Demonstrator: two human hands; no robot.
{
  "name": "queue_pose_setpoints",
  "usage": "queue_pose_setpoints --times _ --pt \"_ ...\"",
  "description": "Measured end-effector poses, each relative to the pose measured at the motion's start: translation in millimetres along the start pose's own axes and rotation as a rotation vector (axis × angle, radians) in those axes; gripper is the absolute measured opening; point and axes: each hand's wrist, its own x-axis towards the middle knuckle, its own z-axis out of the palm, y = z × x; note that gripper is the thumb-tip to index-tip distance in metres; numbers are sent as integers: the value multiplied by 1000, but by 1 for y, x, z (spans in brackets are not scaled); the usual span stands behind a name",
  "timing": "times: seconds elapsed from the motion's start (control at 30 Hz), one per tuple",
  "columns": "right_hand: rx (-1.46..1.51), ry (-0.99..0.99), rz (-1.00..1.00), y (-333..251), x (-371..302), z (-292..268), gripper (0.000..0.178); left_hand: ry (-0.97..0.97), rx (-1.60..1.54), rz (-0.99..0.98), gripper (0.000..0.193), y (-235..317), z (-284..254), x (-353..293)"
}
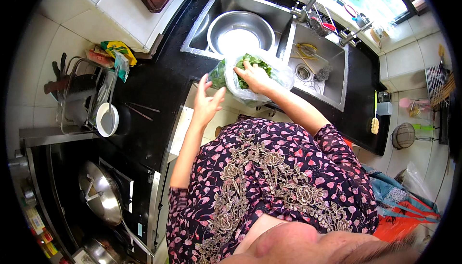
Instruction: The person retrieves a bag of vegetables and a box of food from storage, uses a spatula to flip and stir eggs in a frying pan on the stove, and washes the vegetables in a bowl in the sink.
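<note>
A clear plastic bag [239, 94] full of green leafy vegetables [261, 64] is at the front edge of the counter, in front of the left sink basin. My right hand [253, 77] is in the bag's mouth, its fingers closed around some of the leaves; its lower fingertips are hidden among them. Just left of the bag, my left hand [208, 103] is raised with its fingers spread and nothing in them. Behind the bag, a large round steel basin [217, 31] sits in the left sink [192, 43].
The right sink [332, 83] holds a yellow-handled strainer and a grey scrubber [322, 72]. To the left are chopsticks [139, 111], a white bowl [107, 120] and a knife rack [72, 95]. A wok [108, 199] stands on the stove, its handle pointing toward me.
</note>
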Motion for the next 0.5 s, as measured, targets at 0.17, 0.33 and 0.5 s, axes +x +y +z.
queue_pose_setpoints --times 0.17,0.33,0.5 --pt "204 157 26 13 8 6 46 5 385 339 64 -34 33 55" --pt "245 235 86 22 -7 -46 53 36 80 363 48 2 27 32" --pt "221 342 109 16 -21 -90 55 114 213 605 46 26 27 11"
